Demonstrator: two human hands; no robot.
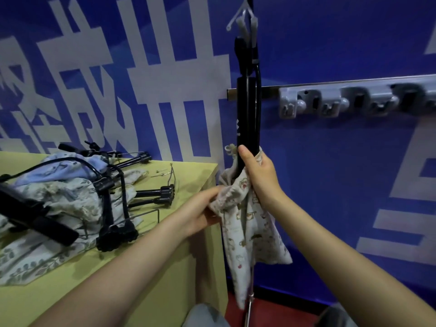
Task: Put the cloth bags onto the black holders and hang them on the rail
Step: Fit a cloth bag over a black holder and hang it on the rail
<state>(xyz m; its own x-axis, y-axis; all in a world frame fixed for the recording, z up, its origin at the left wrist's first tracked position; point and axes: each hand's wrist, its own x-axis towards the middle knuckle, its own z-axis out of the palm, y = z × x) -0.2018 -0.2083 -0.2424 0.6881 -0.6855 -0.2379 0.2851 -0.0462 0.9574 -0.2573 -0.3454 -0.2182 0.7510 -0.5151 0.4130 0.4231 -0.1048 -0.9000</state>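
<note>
We stood facing a blue wall (330, 43) printed with big white characters, and along it at the right ran a metal rail (271, 89) carrying a row of grey clip mounts (311, 102). To our left was a yellow-green bench (132, 274), whose right edge ended just beside the thing we were holding. Across the bench's left side lay a heap of cloth bags (59, 199), pale blue and leaf-printed, reaching from the far edge toward the near left corner. Tangled over that heap were several black holders (113, 208), their knobbed feet pointing toward the bench's right edge, with a few thin wire pieces (162, 172) loose near the far right corner. Off the bench, in front of the wall, we held one black holder (247, 109) upright, its top crossing the left end of the rail and reaching above it. Its lower end stood inside a cream printed cloth bag (250, 223), which hung down past the bench's right edge toward the red floor (271, 303). Our right hand (259, 175) had its fingers wrapped round the holder and the bunched mouth of the bag together. Our left hand (203, 208) pinched the bag's cloth lower on its left side, fingers curled into the fabric.
</note>
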